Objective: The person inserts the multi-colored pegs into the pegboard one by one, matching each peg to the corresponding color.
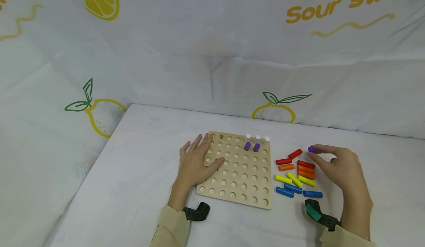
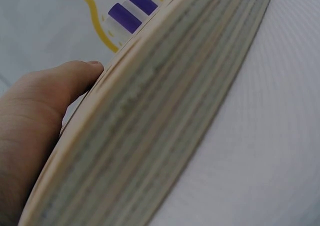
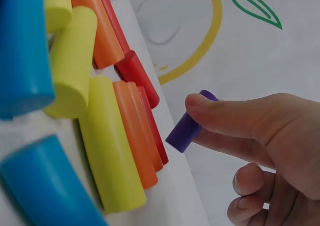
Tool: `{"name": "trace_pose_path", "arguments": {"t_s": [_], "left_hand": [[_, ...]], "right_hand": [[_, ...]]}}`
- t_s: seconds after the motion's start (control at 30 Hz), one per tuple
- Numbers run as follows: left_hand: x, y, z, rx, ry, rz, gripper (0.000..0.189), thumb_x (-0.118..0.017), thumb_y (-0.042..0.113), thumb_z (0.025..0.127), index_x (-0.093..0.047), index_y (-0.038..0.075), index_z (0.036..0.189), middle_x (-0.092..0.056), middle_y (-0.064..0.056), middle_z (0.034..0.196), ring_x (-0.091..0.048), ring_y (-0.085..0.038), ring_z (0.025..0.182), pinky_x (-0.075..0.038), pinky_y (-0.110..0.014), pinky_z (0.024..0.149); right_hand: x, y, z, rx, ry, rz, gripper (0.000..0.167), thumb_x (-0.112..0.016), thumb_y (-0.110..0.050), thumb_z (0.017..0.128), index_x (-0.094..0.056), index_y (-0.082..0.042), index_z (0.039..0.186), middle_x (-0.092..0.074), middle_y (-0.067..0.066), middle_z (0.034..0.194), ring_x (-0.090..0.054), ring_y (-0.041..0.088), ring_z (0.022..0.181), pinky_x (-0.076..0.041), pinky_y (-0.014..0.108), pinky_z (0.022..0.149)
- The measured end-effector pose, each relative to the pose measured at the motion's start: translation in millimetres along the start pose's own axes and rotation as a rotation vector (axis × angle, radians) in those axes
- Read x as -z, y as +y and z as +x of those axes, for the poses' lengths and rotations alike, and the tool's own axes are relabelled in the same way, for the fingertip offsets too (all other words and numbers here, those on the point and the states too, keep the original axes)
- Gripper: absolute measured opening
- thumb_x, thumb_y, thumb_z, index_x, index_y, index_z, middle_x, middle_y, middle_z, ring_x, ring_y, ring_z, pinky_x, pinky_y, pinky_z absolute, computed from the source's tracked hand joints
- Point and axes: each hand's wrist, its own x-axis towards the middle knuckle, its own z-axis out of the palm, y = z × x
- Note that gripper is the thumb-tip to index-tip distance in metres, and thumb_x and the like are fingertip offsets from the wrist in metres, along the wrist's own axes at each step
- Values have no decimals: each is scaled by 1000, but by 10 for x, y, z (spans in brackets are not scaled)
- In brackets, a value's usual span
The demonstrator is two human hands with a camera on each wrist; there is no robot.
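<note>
A purple peg (image 3: pixel 184 131) is pinched between the thumb and index finger of my right hand (image 1: pixel 343 166), raised beside the loose pegs. My left hand (image 1: pixel 196 162) rests with spread fingers on the left edge of a square wooden pegboard (image 1: pixel 239 186), its thumb over the holes. Three white pegs (image 1: pixel 248 136) stand in the board's far row toward the right. Two purple pegs (image 1: pixel 247 146) stand in the row in front of them. In the left wrist view the board's thick side edge (image 2: pixel 150 95) fills the middle, with the thumb on its top.
Right of the board lie several loose pegs: red ones (image 1: pixel 283 161), orange ones (image 1: pixel 286 167), yellow ones (image 1: pixel 283 179) and blue ones (image 1: pixel 313 194). A white cloth (image 1: pixel 132 188) covers the table. Behind it hangs a white sheet (image 1: pixel 186 55) printed with lemons.
</note>
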Motion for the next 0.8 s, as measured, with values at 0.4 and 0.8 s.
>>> {"name": "trace_pose_path", "arguments": {"t_s": [0.4,0.8], "left_hand": [[-1,6,4,6,1,7,87,-59,63,88,-37,19,159,-42,-3,162,-32,-25,156,-15,-56,125],[5,13,4,10,-6,6,87,-59,63,88,-37,18,159,-42,-3,162,-32,-25,156,-15,-56,125]], "right_hand": [[-42,-332,-29,154,67,182,33,-78,-28,92,-77,-4,115,-76,20,96,-46,23,55,-35,24,46],[-234,-604,-20,199,-137,336,35,-75,-30,94,-75,-7,120,-46,3,48,-42,23,37,-39,28,38]]}}
